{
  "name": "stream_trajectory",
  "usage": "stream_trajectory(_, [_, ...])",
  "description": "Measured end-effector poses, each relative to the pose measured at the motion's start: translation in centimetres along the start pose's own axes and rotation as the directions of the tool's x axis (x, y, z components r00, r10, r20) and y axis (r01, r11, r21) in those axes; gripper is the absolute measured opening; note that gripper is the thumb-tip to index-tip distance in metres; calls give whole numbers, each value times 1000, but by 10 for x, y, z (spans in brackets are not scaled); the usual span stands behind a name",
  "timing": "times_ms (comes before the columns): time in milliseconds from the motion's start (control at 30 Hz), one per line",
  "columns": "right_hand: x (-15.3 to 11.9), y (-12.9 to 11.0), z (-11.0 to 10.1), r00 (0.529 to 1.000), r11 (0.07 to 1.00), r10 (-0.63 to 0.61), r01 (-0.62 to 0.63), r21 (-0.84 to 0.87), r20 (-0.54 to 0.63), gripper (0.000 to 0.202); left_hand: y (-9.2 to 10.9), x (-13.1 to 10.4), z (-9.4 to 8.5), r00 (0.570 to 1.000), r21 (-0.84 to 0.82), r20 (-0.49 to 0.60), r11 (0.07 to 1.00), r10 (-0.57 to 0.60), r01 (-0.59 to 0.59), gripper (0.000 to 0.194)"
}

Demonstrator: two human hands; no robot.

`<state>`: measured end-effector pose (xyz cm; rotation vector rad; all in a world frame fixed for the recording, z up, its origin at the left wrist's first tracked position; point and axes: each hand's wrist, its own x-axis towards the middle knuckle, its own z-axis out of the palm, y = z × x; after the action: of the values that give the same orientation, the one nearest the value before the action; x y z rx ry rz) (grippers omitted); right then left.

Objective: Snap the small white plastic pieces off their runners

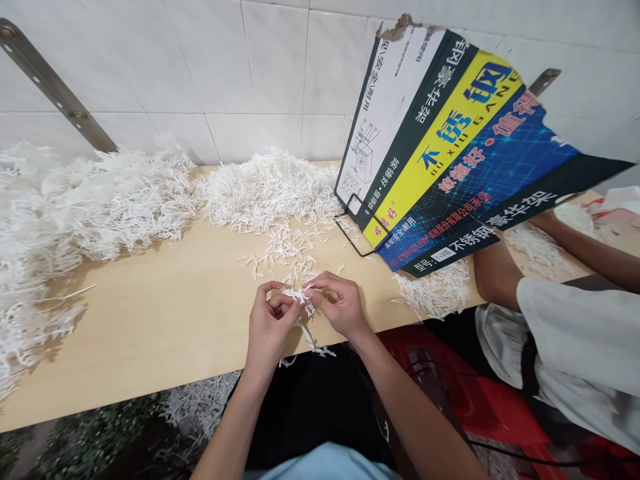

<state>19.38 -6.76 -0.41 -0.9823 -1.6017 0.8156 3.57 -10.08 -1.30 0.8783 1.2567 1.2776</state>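
Observation:
My left hand (273, 325) and my right hand (341, 305) meet above the near part of the table, their fingers pinched on a small bunch of thin white branched plastic strips (299, 294). Fingertips hide part of the bunch. Below my hands, a loose white strand (313, 342) dangles at the table edge. Just beyond my fingers lie scattered short white pieces (285, 250). They spread toward a white heap (273, 187) by the wall.
A larger tangled white pile (90, 200) covers the table's left side. A printed cardboard panel (450, 153) stands at right, with a black wire frame (361, 252) at its foot. Beyond it a co-worker's arm (495, 273) shows, near more white pieces (435, 293).

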Motion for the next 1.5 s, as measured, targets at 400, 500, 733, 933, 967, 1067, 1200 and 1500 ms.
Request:
stream_trajectory(400, [0,-2,1,998,997,-54,55,-53,16,10,4,-5,-4,988,210,113,969,109,-131,32])
stream_trajectory(500, [1,-4,1,998,998,-20,23,-63,56,14,2,-4,-5,990,192,116,976,85,-106,34])
stream_trajectory(733, [-3,2,2,998,995,52,-49,-90,24,33,1,-6,-2,987,265,122,954,109,-138,42])
stream_trajectory(933, [1,26,-2,878,950,311,-273,153,-363,37,2,-10,-6,991,261,62,956,121,-133,42])
stream_trajectory(967, [3,25,-2,885,952,304,-271,139,-354,35,2,-11,-6,991,266,50,955,123,-132,42])
stream_trajectory(1067, [5,13,-2,985,988,146,-149,-30,-94,25,3,-11,-5,992,282,66,951,110,-124,40])
stream_trajectory(1200, [5,-3,-5,975,1000,11,-10,-7,221,39,5,-9,-1,993,277,44,954,106,-114,39])
stream_trajectory(1500, [5,0,-5,952,989,141,-145,-5,273,39,4,-7,-4,987,302,146,947,67,-109,41])
